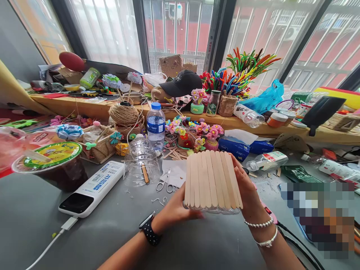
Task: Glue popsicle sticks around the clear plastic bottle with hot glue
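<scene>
Between both hands is a piece of clear plastic bottle (213,210) faced with a row of upright wooden craft sticks (212,180); the plastic shows along the lower edge. My left hand (180,206) grips its lower left side, thumb underneath, some fingers hidden behind. Around the right side is wrapped my right hand (245,187), its fingertips at the upper right edge. Small scissors (165,183) lie on white paper (174,170) left of the sticks. Farther left is a cut clear bottle top (142,159) with a brown-and-metal piece beside or inside it.
A white power bank (92,189) with a cable and a sealed drink cup (53,165) stand at left. Behind are a water bottle (156,125), a twine ball (125,116), pipe-cleaner flowers (209,131) and blue tissue packs (233,146). Black cables (295,243) run at right.
</scene>
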### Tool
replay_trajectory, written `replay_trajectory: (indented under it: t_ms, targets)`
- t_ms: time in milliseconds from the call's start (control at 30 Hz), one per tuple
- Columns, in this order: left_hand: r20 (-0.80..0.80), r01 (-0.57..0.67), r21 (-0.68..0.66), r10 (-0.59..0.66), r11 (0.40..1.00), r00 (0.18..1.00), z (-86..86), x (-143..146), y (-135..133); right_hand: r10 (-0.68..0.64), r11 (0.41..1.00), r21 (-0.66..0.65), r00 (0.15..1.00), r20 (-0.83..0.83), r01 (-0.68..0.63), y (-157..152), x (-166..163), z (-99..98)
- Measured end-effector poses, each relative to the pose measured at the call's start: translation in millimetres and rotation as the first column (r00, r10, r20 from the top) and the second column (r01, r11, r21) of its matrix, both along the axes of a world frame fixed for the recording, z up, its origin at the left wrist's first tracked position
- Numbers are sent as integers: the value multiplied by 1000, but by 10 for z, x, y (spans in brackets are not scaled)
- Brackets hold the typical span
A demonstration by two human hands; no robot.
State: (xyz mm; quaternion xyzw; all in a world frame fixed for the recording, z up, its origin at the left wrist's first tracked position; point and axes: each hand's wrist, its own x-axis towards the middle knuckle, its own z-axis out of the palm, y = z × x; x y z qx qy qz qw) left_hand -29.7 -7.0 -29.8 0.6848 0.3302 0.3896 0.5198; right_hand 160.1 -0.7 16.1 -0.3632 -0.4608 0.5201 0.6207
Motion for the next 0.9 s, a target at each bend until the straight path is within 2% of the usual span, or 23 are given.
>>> replay_trajectory:
  t_ms: [100,233,400,633,733,900]
  targets:
    - [-101,29,6,-28,1000,994,-8,9,12,17,1000,23,1000,12,-17,4,42,14]
    - [-178,10,63,1,998,984,-11,30,21,48,997,58,997,61,-52,15,87,47]
    - [-183,-57,112,77,992,980,5,36,30,38,996,78,987,158,-50,10,108,83]
    - [-181,-86,126,108,988,978,-38,33,67,16,995,97,977,213,-37,13,115,85]
    - [-151,-117,42,122,992,981,-64,53,88,-12,990,139,967,255,-25,8,114,94]
    - [6,-114,-262,119,958,993,-57,91,103,-119,965,263,896,428,2,-74,70,195]
